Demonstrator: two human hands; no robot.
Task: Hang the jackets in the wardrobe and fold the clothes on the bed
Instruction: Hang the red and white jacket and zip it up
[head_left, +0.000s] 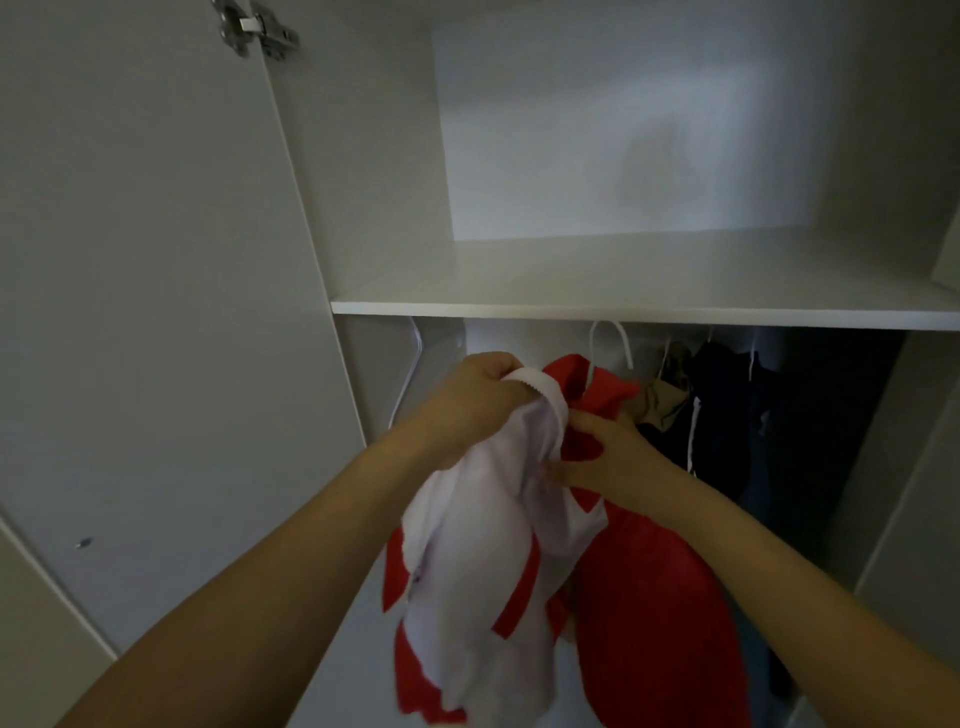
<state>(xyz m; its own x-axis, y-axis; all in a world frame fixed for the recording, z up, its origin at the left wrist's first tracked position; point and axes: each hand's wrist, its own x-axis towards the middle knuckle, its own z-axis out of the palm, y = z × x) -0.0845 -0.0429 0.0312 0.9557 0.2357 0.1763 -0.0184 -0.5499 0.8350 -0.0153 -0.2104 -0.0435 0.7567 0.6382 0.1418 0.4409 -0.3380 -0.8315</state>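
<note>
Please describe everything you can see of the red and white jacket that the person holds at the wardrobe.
The red and white jacket looks like soft, light fabric: a white lining or panel faces the camera, with red bands and a red sleeve or side hanging at its right. It hangs crumpled below the shelf, in front of darker hung clothes. The left hand grips its white collar edge; the right hand pinches the red fabric. A white hanger hook rises behind it.
</note>
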